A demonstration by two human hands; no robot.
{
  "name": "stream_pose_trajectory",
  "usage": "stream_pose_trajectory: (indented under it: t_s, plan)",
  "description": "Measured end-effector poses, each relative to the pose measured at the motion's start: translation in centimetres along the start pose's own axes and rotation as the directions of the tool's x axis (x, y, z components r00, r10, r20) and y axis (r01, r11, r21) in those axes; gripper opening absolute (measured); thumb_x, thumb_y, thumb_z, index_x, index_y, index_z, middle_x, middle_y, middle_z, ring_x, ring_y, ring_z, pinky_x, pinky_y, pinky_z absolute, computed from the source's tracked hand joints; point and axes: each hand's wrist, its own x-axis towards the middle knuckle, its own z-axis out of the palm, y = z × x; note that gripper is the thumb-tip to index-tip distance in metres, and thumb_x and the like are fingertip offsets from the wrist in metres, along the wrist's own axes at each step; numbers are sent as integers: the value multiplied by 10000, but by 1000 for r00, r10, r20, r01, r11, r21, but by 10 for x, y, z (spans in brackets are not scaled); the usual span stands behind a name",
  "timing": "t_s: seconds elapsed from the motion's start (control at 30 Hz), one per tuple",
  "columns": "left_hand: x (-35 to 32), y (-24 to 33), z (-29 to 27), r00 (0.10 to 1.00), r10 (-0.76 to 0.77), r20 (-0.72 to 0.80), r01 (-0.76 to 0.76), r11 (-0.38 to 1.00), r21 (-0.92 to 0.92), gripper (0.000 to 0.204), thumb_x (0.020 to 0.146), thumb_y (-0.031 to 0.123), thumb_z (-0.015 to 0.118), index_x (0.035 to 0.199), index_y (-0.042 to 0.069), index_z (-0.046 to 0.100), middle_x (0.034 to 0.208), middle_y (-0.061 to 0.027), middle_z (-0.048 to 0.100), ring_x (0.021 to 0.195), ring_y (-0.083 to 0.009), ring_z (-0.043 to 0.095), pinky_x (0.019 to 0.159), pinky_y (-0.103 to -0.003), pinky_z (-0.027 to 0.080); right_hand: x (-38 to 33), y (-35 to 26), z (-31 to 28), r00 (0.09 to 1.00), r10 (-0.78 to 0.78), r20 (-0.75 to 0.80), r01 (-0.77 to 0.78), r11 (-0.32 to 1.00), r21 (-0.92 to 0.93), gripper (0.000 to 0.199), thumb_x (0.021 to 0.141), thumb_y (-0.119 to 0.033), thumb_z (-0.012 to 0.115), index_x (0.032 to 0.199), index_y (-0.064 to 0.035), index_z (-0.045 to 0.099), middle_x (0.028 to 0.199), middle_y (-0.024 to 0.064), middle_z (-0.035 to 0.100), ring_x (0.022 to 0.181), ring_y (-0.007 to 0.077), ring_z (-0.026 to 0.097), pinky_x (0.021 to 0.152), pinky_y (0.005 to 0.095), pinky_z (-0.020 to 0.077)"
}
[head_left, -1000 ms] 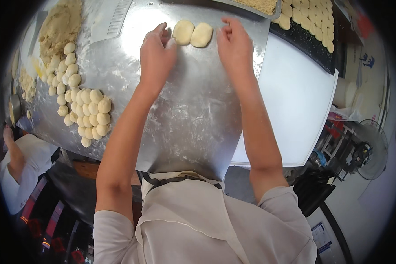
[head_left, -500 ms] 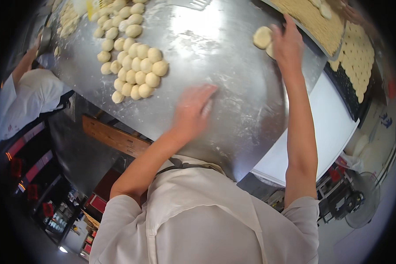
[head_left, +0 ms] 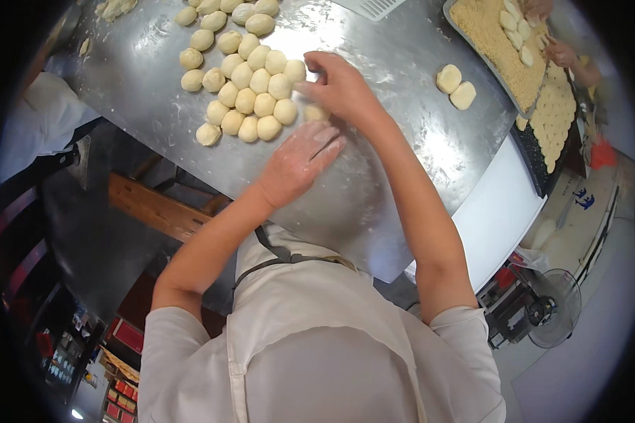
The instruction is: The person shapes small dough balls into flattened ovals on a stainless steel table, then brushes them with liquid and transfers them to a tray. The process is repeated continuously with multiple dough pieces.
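Observation:
On the steel table lies a cluster of pale round dough balls [head_left: 245, 100]. My right hand [head_left: 340, 86] is at its right edge, thumb and forefinger apart beside an end dough ball [head_left: 295, 70]. Its thumb is slightly blurred, and I see no ball lifted in it. A single dough ball [head_left: 316, 113] sits between my two hands, partly covered by them. My left hand [head_left: 300, 161] rests low over the table just below that ball, floury fingers stretched out and holding nothing. Two flattened dough rounds [head_left: 456, 87] lie side by side, touching, farther right.
A tray of tan crumbs [head_left: 488, 53] with several white dough pieces stands at the far right, another person's hands [head_left: 559, 53] over it. Beside it, a black tray [head_left: 540, 166] holds coated rounds. A slotted white tool [head_left: 374, 7] lies at the back. Another person's white sleeve [head_left: 56, 113] is at left.
My right hand has come left from the flattened rounds to the dough cluster. My left hand has shifted only slightly. One ball now sits apart from the cluster's right edge. The view has turned somewhat.

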Motion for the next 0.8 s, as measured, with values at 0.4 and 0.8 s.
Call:
stream_pose_trajectory:
  t_s: [0.4, 0.8]
  plan:
    - [39, -37, 2, 974, -174, -145, 215, 916, 339, 386, 890, 61, 644, 1274, 97, 668, 1237, -129, 664, 1105, -283, 625, 913, -440, 429, -15, 1, -6, 934, 237, -268, -135, 928, 347, 253, 882, -112, 771, 1115, -15, 766, 934, 76, 756, 882, 149, 695, 800, 288, 573]
    - [-39, 4, -16, 989, -142, 35, 144, 989, -42, 555, 824, 48, 789, 1349, 41, 609, 1298, -146, 649, 1145, -351, 621, 959, -473, 486, -1, -6, 48, 941, 126, -314, -169, 979, -113, 436, 852, -282, 818, 1168, 5, 724, 1001, 113, 710, 909, 200, 669, 840, 330, 552]
